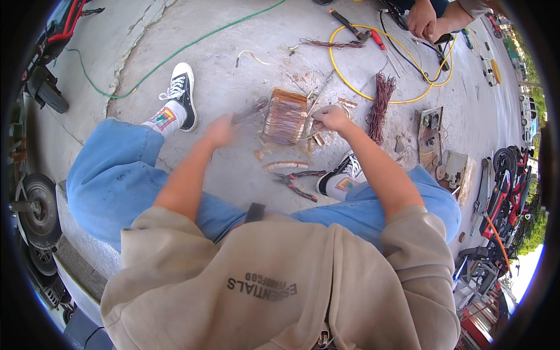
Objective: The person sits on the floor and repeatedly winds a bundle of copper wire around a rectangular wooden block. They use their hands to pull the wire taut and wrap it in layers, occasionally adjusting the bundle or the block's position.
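Note:
A wire-wound coil block (284, 119), copper-brown and wrapped in many turns, lies on the concrete between my feet. My left hand (220, 130), smeared by motion, is left of it and closed round a bunch of thin dark wire (251, 109) that runs toward the block. At the block's right side my right hand (332, 118) has its fingers pressed together; what they pinch is hidden. Pliers (296, 182) with red-and-black handles lie apart on the floor, nearer to me. A curved, pale broken strip (286, 165) rests just below the block.
A bundle of reddish wire (381, 108) lies to the right, with a hammer (349, 26), red screwdriver (378, 39) and yellow hose (364, 96) farther off. Metal housing parts (430, 137) stand by my right knee. A green hose (204, 38) crosses the far left. Another person's hands (429, 22) show at far right.

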Action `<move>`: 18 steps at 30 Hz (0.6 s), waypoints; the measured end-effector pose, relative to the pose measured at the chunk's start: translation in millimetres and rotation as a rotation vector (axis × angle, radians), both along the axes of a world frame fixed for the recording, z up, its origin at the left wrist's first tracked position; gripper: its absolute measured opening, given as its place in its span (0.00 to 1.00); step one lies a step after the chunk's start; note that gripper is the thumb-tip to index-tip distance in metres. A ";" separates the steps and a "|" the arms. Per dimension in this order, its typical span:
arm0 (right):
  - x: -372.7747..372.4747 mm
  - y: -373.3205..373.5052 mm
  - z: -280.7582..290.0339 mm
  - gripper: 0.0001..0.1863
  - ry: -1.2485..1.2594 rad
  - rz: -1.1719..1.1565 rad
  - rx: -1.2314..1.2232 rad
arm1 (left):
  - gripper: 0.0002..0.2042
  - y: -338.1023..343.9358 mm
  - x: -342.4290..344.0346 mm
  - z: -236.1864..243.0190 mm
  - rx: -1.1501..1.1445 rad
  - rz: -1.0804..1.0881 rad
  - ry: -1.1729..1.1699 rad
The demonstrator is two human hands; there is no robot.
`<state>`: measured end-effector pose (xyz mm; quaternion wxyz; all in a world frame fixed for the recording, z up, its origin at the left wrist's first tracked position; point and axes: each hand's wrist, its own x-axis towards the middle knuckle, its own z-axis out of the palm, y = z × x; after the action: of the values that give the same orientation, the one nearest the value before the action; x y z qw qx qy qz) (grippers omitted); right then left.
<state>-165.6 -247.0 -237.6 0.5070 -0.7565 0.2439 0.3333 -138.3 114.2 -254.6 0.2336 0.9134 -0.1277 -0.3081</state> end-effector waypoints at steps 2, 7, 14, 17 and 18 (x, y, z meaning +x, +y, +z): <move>-6.5 2.5 -9.7 0.13 -0.079 0.006 0.051 | 0.21 4.1 3.9 -4.1 0.026 -0.036 -0.041; -10.4 23.9 -0.4 0.15 -0.141 0.029 0.159 | 0.20 24.5 3.3 -27.3 -0.003 -0.099 0.010; -4.6 38.7 -29.5 0.20 -0.116 0.014 0.288 | 0.17 10.2 16.4 -24.6 0.099 -0.415 -0.119; -8.2 40.8 -33.8 0.21 -0.096 -0.060 0.338 | 0.16 -33.5 43.9 1.8 0.221 -0.578 -0.073; -9.7 39.1 -36.9 0.21 -0.087 -0.091 0.361 | 0.16 -57.7 45.5 9.5 0.237 -0.602 -0.059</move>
<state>-175.3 -207.9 -274.5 0.6592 -0.6552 0.1918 0.3153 -92.8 56.5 -245.1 0.0204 0.8639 -0.3621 -0.3495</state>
